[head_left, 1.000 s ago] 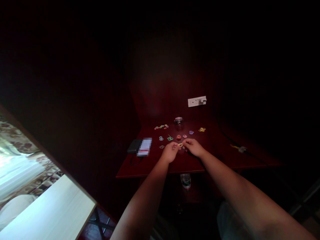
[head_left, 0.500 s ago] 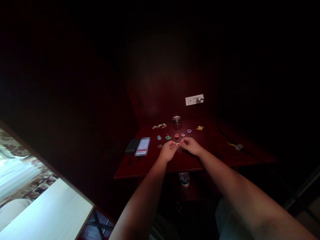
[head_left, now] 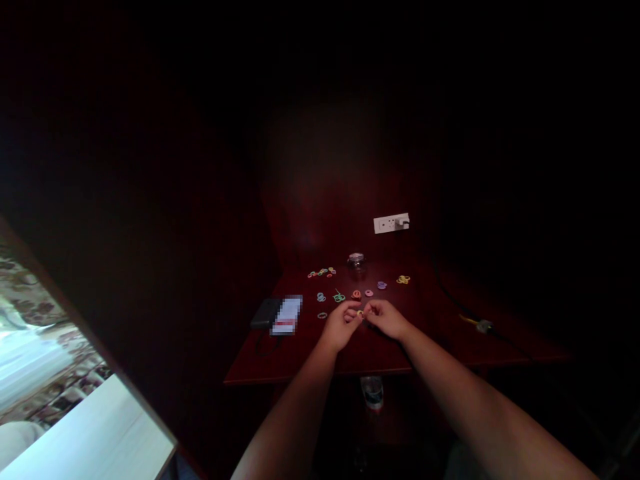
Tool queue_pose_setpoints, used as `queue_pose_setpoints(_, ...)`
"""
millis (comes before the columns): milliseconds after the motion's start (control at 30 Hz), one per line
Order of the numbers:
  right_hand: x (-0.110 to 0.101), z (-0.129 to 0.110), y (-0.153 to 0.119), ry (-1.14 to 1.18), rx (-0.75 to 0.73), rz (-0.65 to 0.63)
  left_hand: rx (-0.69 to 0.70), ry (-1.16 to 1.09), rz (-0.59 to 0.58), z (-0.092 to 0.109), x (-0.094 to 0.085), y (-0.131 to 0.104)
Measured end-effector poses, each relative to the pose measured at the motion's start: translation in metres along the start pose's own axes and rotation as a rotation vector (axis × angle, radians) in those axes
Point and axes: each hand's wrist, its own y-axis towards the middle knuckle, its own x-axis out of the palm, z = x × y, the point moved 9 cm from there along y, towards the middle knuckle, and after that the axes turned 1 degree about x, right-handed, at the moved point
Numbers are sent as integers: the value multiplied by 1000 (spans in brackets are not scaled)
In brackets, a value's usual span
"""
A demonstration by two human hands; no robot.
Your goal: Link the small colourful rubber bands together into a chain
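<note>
Over the near middle of the dark red table, my left hand (head_left: 343, 327) and my right hand (head_left: 388, 320) meet, fingertips pinched. A small yellow hair tie (head_left: 360, 313) shows between them, gripped by both. Just beyond my fingers lie little heaps of hair ties sorted by colour: blue ones (head_left: 321, 297), green ones (head_left: 339, 298), orange ones (head_left: 357, 295), pink ones (head_left: 369, 293), purple ones (head_left: 382, 285) and yellow ones (head_left: 403, 280). One single hair tie (head_left: 323, 315) rests left of my left hand. Farther back is a mixed-colour group (head_left: 323, 273).
A clear jar (head_left: 357, 263) stands near the back wall, below a socket strip (head_left: 391, 223) with a plug. On the left lie a phone (head_left: 287, 315) and a black case (head_left: 265, 313). A cable with a connector (head_left: 484, 326) crosses the right side. A plastic container (head_left: 373, 393) is beneath the table (head_left: 300, 367).
The view has tilted up, so everything sits lower in the picture. Both hands stay together at the yellow hair tie, with the left fingers slightly shifted around it.
</note>
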Motion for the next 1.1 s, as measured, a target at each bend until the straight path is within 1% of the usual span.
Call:
queue_pose_setpoints(133, 1, 4, 1, 13, 12, 2, -5, -48, -26, 0, 2, 0)
queue_pose_setpoints(300, 3, 5, 1, 13, -3, -12, 4, -17, -54, 3, 5, 0)
queue_pose_setpoints(533, 4, -4, 0, 113, -35, -20, -34, -8, 44, -2, -5, 2)
queue_pose_setpoints(600, 5, -5, 0, 103, -25, -33, -41, 11, 62, -4, -6, 3)
queue_pose_setpoints(800, 4, -5, -2, -5, -1, -38, -65, 52, 67, -9, -8, 3)
queue_pose_setpoints(967, 3, -1, 0, -28, -8, -37, -77, 48, 65, -4, -7, 2)
queue_pose_setpoints(1100, 3, 4, 1, -51, -21, -38, -56, 64, 69, -1, -7, 2)
